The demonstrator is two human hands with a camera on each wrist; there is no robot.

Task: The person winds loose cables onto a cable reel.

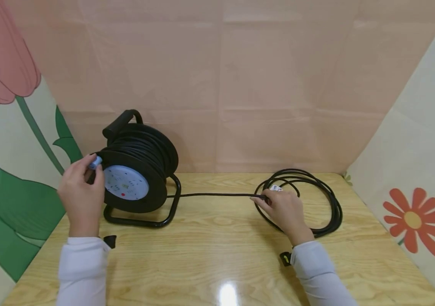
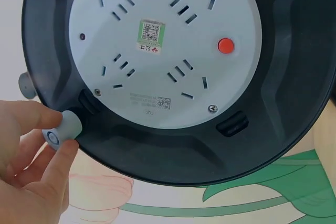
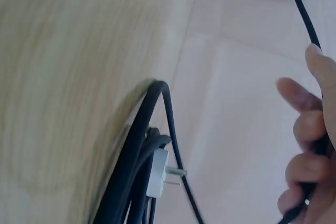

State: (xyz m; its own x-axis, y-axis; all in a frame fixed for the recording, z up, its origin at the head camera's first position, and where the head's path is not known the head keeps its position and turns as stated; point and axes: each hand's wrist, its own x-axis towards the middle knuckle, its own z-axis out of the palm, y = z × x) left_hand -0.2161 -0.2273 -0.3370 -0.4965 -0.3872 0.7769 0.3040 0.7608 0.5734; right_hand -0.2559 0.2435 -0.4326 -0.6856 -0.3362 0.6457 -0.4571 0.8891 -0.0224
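Observation:
A black cable reel (image 1: pixel 137 170) stands on its tube frame at the left of the table, wound with black cable. Its light blue socket panel (image 2: pixel 168 40) carries a red button. My left hand (image 1: pixel 81 187) pinches the small blue crank knob (image 2: pixel 64 128) at the reel's rim between thumb and fingers. From the reel's lower side a stretch of black cable (image 1: pixel 217 194) runs straight to the right. My right hand (image 1: pixel 284 210) grips that cable, with fingers curled round it in the right wrist view. Loose cable coils (image 1: pixel 332 208) lie beside and behind this hand.
A white plug (image 3: pixel 158 174) with metal pins rests among the coils. The wooden table (image 1: pixel 202 255) meets a pink backdrop (image 1: pixel 240 85) at the back. Printed flower panels (image 1: pixel 412 221) flank both sides. The reel's handle (image 1: pixel 122 122) rises at its top.

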